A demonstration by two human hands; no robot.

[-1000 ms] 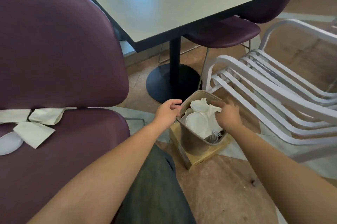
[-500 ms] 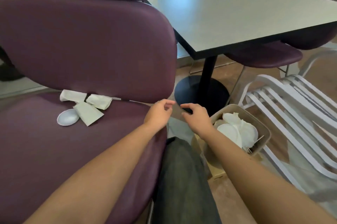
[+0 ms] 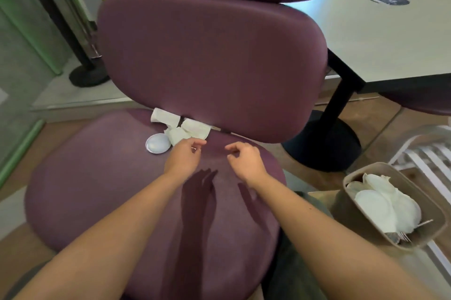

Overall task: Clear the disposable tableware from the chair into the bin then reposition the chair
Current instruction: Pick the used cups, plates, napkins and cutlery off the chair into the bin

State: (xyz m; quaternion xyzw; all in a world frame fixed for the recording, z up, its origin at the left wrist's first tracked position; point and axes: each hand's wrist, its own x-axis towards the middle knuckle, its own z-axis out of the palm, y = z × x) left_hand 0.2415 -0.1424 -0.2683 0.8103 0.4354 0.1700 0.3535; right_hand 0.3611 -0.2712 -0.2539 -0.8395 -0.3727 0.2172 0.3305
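While both hands hover over the seat of the chair (image 3: 80, 190), neither holds anything. Left hand (image 3: 183, 156): fingers loosely curled, thumb and forefinger tips close together, reaching toward the napkins (image 3: 181, 126); fingertips just short of the nearest napkin edge, whether touching cannot be told. Right hand (image 3: 244, 158): fingers loosely curled, empty, above bare seat, apart from the left hand and well apart from the napkins. Both forearms cast dark shadows on the seat. Napkins: a few white crumpled pieces, bunched at the back of the seat, partly tucked into the gap under the backrest (image 3: 212, 63). Lid (image 3: 158, 143): small, round, white, lying on the seat just left of the napkins and touching or nearly touching them; just left of the left hand. Bin (image 3: 380, 238): tan, rounded-square, on the floor to the right of the chair, well apart from both hands. It stands tilted toward the camera and holds white plates (image 3: 377, 204) and crumpled white ware; fork (image 3: 404, 236) tines show at its near rim. Chair purple, padded, broad seat; a second purple backrest rises behind it at the top of the view. Table (image 3: 390, 38): pale top with a dark oval sticker, black pedestal and round black base, right of the chair. White slatted chair (image 3: 424, 155) at far right, behind the bin. Floor tan tile; green-trimmed wall and a black post base at left.
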